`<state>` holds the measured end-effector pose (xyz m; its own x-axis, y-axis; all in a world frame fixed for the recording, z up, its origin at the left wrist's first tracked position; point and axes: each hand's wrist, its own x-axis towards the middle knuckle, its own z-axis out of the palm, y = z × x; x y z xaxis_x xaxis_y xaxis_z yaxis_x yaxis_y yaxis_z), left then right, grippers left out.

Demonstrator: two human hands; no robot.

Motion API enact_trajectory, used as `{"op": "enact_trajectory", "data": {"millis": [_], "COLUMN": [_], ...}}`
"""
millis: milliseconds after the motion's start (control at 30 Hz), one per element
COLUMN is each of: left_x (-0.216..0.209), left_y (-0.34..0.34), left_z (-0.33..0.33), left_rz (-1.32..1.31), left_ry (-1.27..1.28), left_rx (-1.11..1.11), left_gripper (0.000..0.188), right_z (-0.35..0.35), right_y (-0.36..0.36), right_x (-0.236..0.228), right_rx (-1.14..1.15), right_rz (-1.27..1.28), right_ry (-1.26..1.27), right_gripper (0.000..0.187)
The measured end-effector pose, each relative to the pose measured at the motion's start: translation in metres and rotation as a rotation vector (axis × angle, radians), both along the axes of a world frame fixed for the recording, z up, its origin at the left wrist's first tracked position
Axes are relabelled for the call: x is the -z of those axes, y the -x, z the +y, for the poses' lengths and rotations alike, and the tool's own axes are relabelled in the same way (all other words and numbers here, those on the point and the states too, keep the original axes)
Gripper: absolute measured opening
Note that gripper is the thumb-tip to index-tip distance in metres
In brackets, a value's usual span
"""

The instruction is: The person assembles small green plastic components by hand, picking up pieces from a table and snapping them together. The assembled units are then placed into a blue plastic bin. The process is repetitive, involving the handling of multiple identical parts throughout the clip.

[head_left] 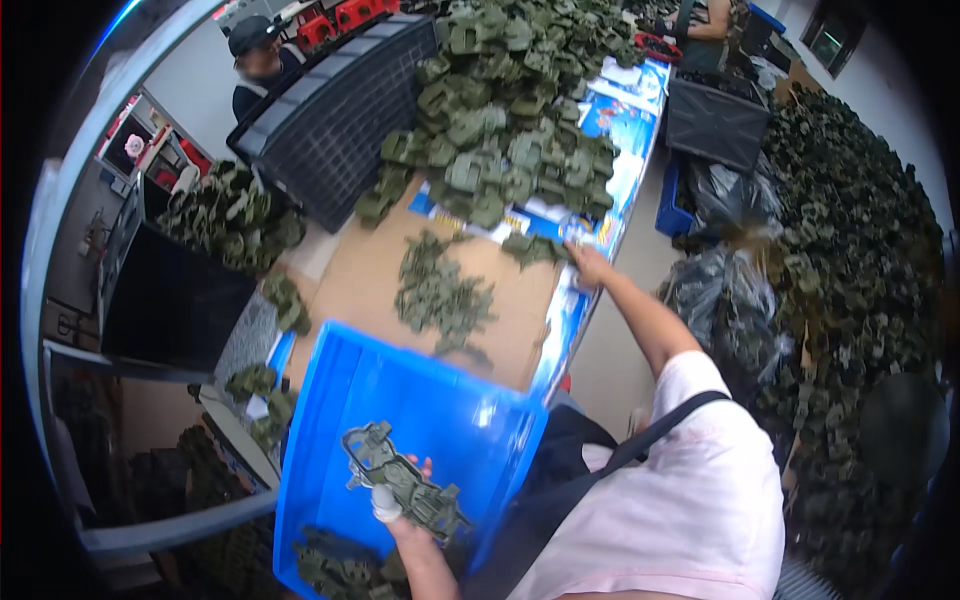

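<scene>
Over the blue bin, my left hand grips an olive-green molded plastic frame with an open loop at one end. White covering wraps its thumb. At the right edge of the table, my right hand reaches out with its fingers on a small green plastic part; the fingertips are partly hidden. Beside that part, a flat cluster of thin green pieces lies on the cardboard sheet. More green parts lie in the bottom of the bin.
Green parts pile up along the far table. A black crate stands at its left, near a person in a cap. Another person is at the far right. Plastic bags and a large green heap line the right side.
</scene>
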<state>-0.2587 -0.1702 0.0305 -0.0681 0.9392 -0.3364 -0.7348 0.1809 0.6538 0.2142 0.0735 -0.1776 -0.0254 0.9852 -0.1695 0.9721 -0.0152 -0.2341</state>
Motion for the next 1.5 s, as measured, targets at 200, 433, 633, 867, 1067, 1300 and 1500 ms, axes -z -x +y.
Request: {"op": "enact_trajectory", "data": {"millis": [200,433,633,867,1067,1300,1500], "left_x": [0.01,0.037,0.011,0.019,0.028,0.076,-0.059], "left_y": [-0.119,-0.189,-0.228,-0.231,-0.262,-0.3,-0.333], "left_z": [0.081,0.148,0.159,0.155,0.171,0.2,0.219], "left_rz": [-0.128,0.123,0.281,0.173,0.206,0.264,1.933], "left_ry": [0.065,-0.011,-0.211,-0.077,-0.126,-0.208,-0.365], "left_rx": [0.022,0.119,-0.054,-0.129,-0.225,-0.38,-0.119], "left_gripper": [0.05,0.05,0.075,0.079,0.054,0.068,0.078], "right_z": [0.0,-0.041,-0.107,-0.117,-0.059,0.011,0.063], "right_y": [-0.016,0.013,0.086,0.084,0.037,-0.026,-0.088], "right_x": [-0.06,-0.157,-0.203,-0.23,-0.193,-0.202,-0.219], "right_rx": [-0.114,0.087,-0.16,-0.261,-0.362,-0.253,-0.58], "right_rz": [0.496,1.118,0.962,0.688,1.192,1.534,0.903], "right_ry": [0.103,0.016,0.036,0.108,0.183,0.752,0.412], "right_gripper": [0.077,0.057,0.062,0.059,0.06,0.066,0.065]}}
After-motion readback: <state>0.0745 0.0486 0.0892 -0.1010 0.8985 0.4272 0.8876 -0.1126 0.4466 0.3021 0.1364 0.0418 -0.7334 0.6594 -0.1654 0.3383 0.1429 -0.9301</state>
